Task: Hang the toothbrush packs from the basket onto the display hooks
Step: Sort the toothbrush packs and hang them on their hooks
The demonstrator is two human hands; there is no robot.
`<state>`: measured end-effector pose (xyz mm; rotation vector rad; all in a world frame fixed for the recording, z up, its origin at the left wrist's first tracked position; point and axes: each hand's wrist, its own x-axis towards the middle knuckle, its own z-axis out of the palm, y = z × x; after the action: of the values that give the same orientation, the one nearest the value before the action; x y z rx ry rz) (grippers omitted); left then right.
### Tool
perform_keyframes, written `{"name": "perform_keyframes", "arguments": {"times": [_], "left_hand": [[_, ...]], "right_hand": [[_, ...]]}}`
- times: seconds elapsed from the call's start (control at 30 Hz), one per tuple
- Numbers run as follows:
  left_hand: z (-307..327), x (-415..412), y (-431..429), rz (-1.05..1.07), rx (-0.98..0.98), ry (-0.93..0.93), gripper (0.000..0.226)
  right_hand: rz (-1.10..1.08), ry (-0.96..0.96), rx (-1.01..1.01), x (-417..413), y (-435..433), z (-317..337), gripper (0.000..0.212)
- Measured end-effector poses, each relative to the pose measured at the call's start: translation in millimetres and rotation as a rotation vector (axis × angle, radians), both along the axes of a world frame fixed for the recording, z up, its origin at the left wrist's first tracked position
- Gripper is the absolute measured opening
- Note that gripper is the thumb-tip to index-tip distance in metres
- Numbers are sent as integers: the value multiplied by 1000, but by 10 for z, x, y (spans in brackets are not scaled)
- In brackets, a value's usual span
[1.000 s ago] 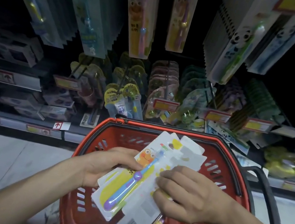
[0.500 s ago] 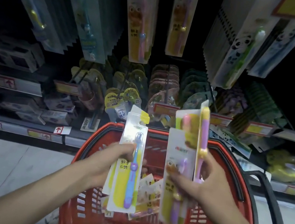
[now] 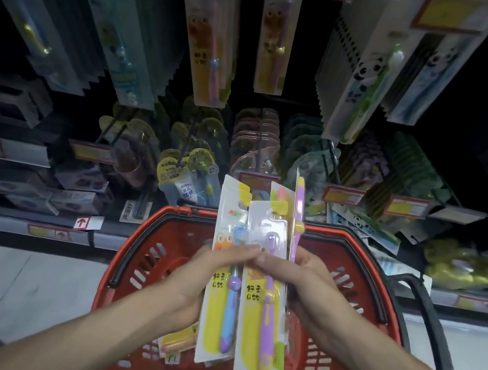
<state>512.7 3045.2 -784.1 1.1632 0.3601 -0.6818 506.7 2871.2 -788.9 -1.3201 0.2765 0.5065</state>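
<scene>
Red plastic basket (image 3: pixel 182 232): near rim cut off at frame bottom. Inside it, loose packs (image 3: pixel 176 341) mostly hidden behind yellow-and-white toothbrush cards (image 3: pixel 250 326). Above it, yellow price labels (image 3: pixel 343 196) unreadable.

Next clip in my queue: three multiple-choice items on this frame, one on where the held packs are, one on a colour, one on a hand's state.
1. The held toothbrush packs are: A. over the red basket; B. on the floor; C. on a hook.
2. The right hand holds a front pack whose brush is mostly: A. green; B. purple; C. black.
3. The left hand: A. hangs idle; B. grips a pack; C. rests on the rim.
Answers: A, red mesh shows behind them; B, purple handle, yellow trim; B, fingers curl across its pack.
</scene>
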Motion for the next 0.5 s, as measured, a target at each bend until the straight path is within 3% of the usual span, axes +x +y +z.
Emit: {"name": "perform_keyframes", "arguments": {"times": [0.27,0.5], "left_hand": [[-27,-43,27,-74,-210,19,46],[-102,-115,-77,-133,-153,-15,37]], "right_hand": [[-44,89,152,87,-68,55,40],[-13,-23,-2,46,-29,-4,39]]}}
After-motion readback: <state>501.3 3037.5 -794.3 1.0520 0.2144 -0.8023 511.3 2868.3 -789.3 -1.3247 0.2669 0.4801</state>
